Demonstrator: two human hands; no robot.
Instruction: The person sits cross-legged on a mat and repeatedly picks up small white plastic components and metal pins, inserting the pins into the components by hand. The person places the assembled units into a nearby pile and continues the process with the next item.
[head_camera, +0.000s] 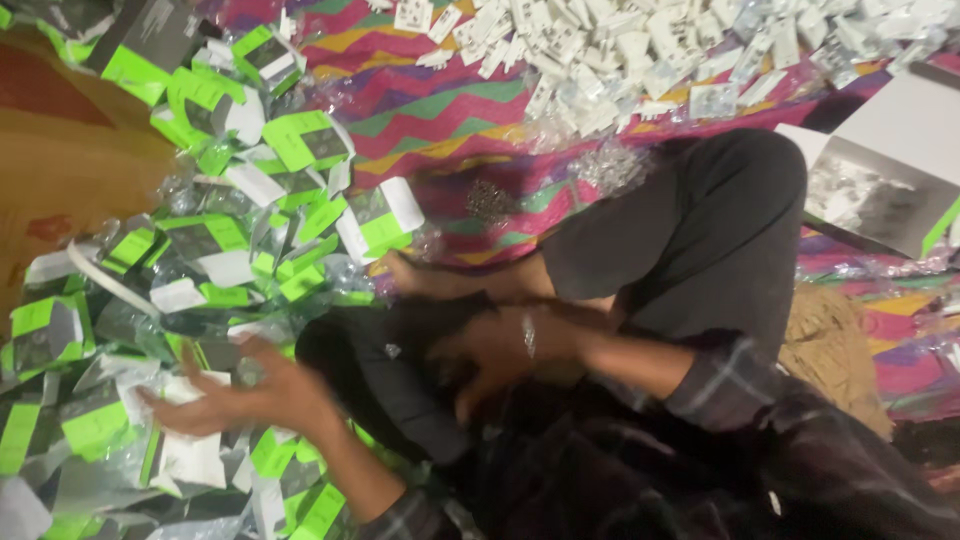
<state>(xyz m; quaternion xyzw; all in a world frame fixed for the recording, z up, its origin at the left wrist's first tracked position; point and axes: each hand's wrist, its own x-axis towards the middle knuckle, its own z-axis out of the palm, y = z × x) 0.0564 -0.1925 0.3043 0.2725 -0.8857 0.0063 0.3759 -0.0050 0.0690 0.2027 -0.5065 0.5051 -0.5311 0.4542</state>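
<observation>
My left hand (240, 395) is open with fingers spread, just above a heap of small green-and-white boxes (210, 240) on the left; nothing is in its grasp. My right hand (490, 350) is blurred, with a shiny band on the wrist. It rests against my dark trouser leg (400, 380) with curled fingers, and I cannot tell whether it holds anything. My bent knee (700, 230) and bare foot (400, 275) lie on a zigzag-patterned mat (440, 110).
A pile of small white parts in clear bags (620, 50) fills the far edge of the mat. An open white carton (880, 190) stands at the right. A brown cardboard box (70, 170) is at the left. Clear wrappers lie among the boxes.
</observation>
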